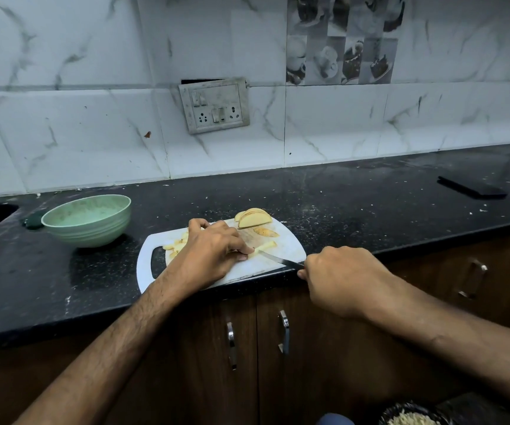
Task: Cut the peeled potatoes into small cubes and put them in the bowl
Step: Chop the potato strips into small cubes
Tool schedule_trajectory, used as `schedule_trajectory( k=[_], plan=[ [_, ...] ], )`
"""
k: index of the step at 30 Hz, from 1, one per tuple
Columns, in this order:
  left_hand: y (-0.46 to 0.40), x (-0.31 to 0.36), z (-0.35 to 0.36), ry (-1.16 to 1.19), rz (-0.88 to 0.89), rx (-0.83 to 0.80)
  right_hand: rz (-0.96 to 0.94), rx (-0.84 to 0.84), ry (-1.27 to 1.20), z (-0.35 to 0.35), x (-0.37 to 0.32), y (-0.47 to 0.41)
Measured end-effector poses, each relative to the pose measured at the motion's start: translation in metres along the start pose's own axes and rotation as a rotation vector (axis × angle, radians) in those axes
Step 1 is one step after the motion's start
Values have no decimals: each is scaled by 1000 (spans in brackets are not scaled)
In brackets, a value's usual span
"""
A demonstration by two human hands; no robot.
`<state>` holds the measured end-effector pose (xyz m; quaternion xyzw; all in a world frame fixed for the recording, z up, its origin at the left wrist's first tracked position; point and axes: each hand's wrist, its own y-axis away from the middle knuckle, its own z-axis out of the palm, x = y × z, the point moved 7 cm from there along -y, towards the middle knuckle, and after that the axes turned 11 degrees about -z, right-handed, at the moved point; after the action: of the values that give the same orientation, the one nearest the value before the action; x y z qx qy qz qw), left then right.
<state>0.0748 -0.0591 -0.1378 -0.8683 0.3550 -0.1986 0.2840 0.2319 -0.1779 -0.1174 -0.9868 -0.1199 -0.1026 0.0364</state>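
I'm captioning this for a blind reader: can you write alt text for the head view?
A left hand holds a potato strip on a white cutting board while the right hand cuts it with a knife. Potato slices sit at the board's far edge; a green bowl stands left on the black counter.

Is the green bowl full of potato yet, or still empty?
Empty, as far as it shows: the green bowl stands upright and only bare inside wall is visible. The potato pieces lie on the cutting board.
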Motion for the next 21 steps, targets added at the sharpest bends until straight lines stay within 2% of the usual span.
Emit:
schedule_trajectory(
  k=[3,9,15,21],
  plan=[
    [1,-2,-2,21,-14,11,-36,24,65,-3,-5,2],
    [2,-8,-4,86,-76,10,40,24,-82,-10,13,1],
    [2,-8,-4,102,-103,-17,58,-81,-175,2,3,-2],
    [1,-9,-5,140,-144,-35,-24,1,-2,-6,-7,4]
  ],
)
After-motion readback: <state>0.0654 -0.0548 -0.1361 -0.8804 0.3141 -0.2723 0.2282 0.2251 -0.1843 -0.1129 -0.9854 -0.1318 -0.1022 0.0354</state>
